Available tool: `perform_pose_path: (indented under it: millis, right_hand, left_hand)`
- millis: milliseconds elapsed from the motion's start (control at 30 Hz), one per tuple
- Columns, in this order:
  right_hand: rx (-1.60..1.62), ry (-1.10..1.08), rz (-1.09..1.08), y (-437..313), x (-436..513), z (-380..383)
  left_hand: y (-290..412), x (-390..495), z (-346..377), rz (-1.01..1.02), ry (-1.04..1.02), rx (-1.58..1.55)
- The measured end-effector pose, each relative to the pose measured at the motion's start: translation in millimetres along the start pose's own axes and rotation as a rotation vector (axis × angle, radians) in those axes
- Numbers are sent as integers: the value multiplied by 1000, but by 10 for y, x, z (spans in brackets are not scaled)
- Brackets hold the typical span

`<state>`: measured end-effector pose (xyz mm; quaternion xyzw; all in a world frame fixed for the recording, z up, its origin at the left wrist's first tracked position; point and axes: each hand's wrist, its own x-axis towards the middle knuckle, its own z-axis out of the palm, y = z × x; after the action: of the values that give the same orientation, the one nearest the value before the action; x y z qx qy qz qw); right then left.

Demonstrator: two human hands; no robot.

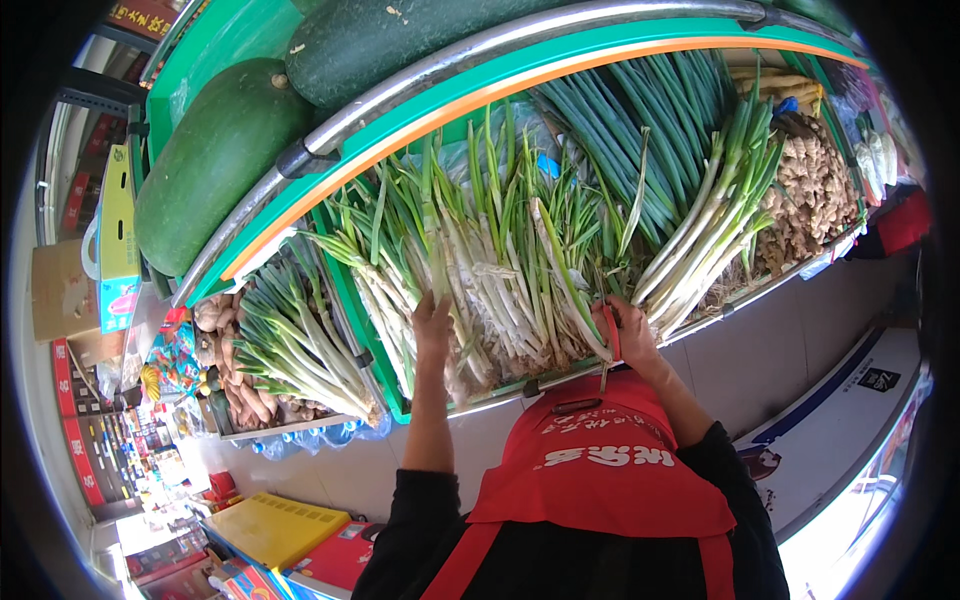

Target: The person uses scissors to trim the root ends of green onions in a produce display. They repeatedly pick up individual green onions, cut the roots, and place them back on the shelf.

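Observation:
My left hand (433, 322) is closed around a long green onion (428, 202), whose leafy top rises above the fist; its lower end is blurred. Red-handled scissors (613, 331) are gripped in my right hand (628, 330) at the crate's front edge. How far their blades are apart I cannot tell. Beside that hand, a single pale-stemmed green onion (553, 259) slants across the others. Between my hands many green onions (487, 300) lie in a green crate (356, 315), roots toward me. A thick bunch of them (694, 247) leans just right of my right hand.
Dark-leaved onions (637, 127) lie behind, with ginger (810, 195) at the right. Large winter melons (225, 172) sit above a metal rail (450, 56). Another onion bunch (307, 337) and sweet potatoes (244, 386) are at the left. A white chest freezer (832, 420) stands behind me.

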<state>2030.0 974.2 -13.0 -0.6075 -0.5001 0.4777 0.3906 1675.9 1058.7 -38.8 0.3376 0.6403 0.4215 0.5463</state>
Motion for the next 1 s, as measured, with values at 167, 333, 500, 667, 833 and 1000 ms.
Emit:
perform_pose_path:
  millis: [167, 333, 500, 667, 833, 1000]
  right_hand:
    - [116, -4, 64, -99, -16, 37]
    - [295, -7, 11, -98, 39, 191]
    - [-10, 51, -247, -148, 144, 163]
    - [-154, 50, -378, -216, 137, 236]
    - [-282, 130, -464, -237, 122, 289]
    - [-320, 152, -487, -252, 115, 217]
  left_hand:
    - [347, -613, -194, -236, -305, -265]
    - [315, -986, -226, -366, -662, -448]
    - [209, -1209, -134, -475, -777, -470]
    - [141, -1341, -52, -566, -914, -597]
    - [144, -1413, 43, -641, -891, -542]
    - [176, -1525, 128, -654, -872, -458]
